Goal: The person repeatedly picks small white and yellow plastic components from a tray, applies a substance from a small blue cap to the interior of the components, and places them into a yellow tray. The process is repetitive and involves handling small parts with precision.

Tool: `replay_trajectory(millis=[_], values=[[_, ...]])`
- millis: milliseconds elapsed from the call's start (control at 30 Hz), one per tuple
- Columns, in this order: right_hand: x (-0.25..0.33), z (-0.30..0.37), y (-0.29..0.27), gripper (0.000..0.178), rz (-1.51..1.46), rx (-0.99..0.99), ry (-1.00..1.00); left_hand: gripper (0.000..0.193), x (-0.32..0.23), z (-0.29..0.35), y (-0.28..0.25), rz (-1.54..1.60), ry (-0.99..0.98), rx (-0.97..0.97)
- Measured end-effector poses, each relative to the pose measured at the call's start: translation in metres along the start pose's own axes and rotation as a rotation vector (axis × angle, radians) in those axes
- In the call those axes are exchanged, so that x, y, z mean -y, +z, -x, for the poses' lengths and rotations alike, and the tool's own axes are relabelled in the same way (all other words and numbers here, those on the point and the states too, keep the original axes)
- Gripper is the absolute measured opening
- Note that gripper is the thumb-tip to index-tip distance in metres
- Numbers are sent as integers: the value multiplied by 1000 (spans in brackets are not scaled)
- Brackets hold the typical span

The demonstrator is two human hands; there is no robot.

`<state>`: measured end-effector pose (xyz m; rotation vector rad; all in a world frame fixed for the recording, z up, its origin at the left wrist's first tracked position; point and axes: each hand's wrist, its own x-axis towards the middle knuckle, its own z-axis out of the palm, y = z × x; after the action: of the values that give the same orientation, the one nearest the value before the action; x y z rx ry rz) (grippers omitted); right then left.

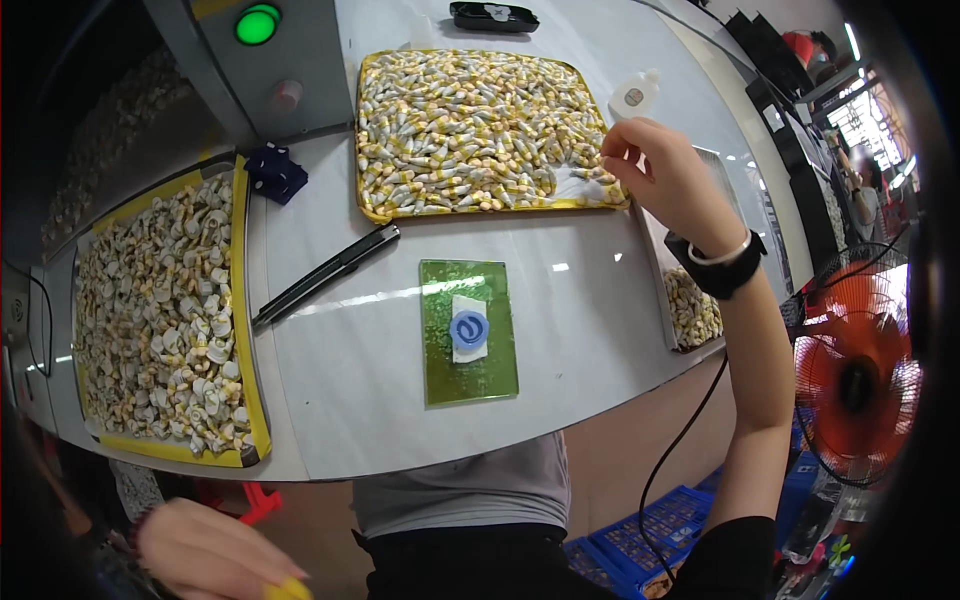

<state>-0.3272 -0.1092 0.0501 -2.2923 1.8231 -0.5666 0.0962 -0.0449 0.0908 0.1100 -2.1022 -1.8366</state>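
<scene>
My right hand [672, 182] hovers at the near right corner of a yellow-edged tray [490, 212]. Its thumb and fingers are pinched together; whatever is between them is too small to make out. Small cone-shaped white-and-yellow pieces [470, 130] fill that tray, with a thinner patch near the hand. At the lower left, my left hand [215, 552] is low beside the table, slightly blurred and cut off by the picture's edge. Something yellow [288, 590] shows at its fingertips. Between the hands lies a green glass plate [470, 385] bearing a white pad with a round blue lump [469, 329].
A second yellow-edged tray [258, 400] of curled white pieces stands left, beside a black pen-like tool [328, 275] and dark blue cloth [276, 173]. A metal tray [668, 290], white bottle [634, 95], black case [494, 17], orange fan [857, 375] and machine with green light [258, 25] surround the area.
</scene>
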Motion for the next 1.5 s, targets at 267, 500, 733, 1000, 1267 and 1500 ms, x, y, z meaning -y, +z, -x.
replay_trajectory(millis=[267,500,733,1000,1267,1500], values=[[87,42,13,11,-535,192,-247,39,72,-30,51,494,4,-172],[102,49,33,9,-576,261,-66,34,97,-24,88,1208,-58,-318],[104,46,28,13,-308,233,-253,33,100,-17,92,1117,0,-573],[108,40,38,17,-33,216,-478,39,93,-27,88,1026,-119,-628],[108,37,42,17,-11,248,-492,41,90,-30,93,1099,-207,-715],[118,42,32,17,-142,172,-452,44,93,-33,86,1246,-284,-533]])
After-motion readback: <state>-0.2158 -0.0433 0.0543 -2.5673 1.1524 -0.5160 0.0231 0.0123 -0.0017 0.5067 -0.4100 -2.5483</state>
